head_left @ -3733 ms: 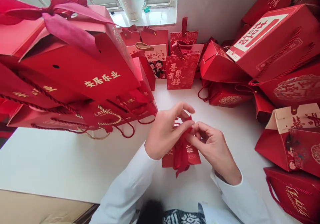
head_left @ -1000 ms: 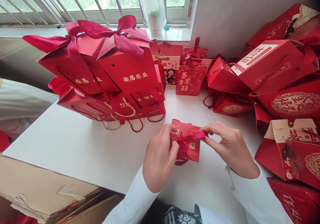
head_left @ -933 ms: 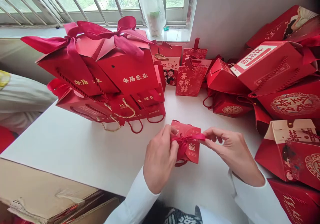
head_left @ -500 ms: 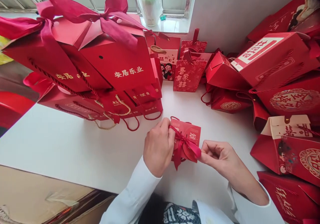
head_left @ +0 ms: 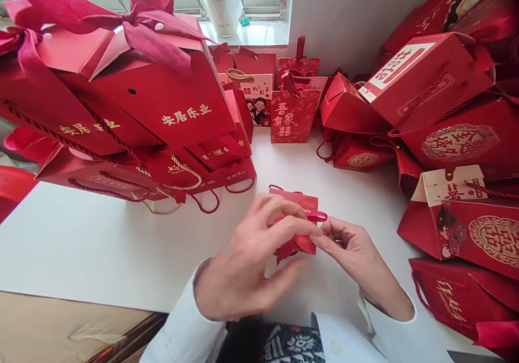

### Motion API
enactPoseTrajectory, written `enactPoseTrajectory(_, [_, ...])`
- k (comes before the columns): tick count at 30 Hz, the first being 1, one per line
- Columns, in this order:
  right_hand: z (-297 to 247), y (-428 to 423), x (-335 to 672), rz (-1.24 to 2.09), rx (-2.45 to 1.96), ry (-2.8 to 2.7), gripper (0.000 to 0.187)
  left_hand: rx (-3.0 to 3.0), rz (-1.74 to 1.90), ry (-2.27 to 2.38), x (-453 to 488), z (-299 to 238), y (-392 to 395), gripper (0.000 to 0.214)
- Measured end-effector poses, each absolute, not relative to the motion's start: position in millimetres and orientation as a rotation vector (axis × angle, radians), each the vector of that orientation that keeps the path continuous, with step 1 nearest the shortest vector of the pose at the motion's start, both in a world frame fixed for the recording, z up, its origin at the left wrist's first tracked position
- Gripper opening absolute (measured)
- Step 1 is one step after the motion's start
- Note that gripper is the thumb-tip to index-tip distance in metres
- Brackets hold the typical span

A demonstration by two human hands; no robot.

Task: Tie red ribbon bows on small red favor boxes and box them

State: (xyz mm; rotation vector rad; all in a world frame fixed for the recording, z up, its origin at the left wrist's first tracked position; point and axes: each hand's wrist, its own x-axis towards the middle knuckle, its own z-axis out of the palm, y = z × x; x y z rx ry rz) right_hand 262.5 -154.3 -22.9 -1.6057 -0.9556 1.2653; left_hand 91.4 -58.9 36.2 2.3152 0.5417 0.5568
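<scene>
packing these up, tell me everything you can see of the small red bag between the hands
The small red paper gift bag sits tilted on the white table, with thin red cord handles at its top edge. A glossy red ribbon sticks out to the right, and a red tail shows below. The blurred left hand covers much of it, and the right hand is at its lower right.

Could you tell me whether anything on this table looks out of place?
The red box with the white label, on the right, looks the most askew: it lies slanted on top of other red bags, while the small red bag by the wall stands upright.
</scene>
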Motion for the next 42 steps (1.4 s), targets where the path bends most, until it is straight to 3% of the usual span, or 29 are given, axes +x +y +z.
enactPoseTrajectory(3, [-25,-153,262,1.280,-1.603,-0.952,0.036,2.349,0.526,0.729,110,26,-64,0.033])
enactPoseTrajectory(6, [-24,-153,261,1.254,-1.631,-0.960,0.037,2.346,0.543,0.943,125,9,-64,0.009])
enactPoseTrajectory(12, [-23,-156,256,1.361,-1.543,-0.964,0.038,2.205,0.656,1.018,127,-4,-52,0.017])
enactPoseTrajectory(17, [-26,-159,250,1.414,-1.491,-0.947,0.038,2.146,0.639,1.011,129,-6,-46,0.011])
enactPoseTrajectory(20, [-27,-161,254,1.385,-1.547,-1.002,0.033,1.921,0.628,0.998,119,1,-45,0.022])
enactPoseTrajectory(23, [-26,-167,262,1.199,-1.650,-1.011,0.027,1.904,0.661,1.033,98,13,-43,0.023])
enactPoseTrajectory(26, [-19,-173,262,0.747,-1.807,-1.035,0.031,2.063,0.562,1.072,79,23,-47,0.018])
enactPoseTrajectory(31, [-5,-168,243,0.227,-1.755,-1.325,0.006,2.213,0.522,1.138,81,22,-68,0.012])
enactPoseTrajectory(37, [-8,-147,226,0.240,-1.825,-1.484,0.017,2.219,0.496,1.247,94,13,-78,0.009])
enactPoseTrajectory(42, [-10,-138,230,0.502,-1.816,-1.393,0.016,2.158,0.493,1.312,95,11,-66,0.014])
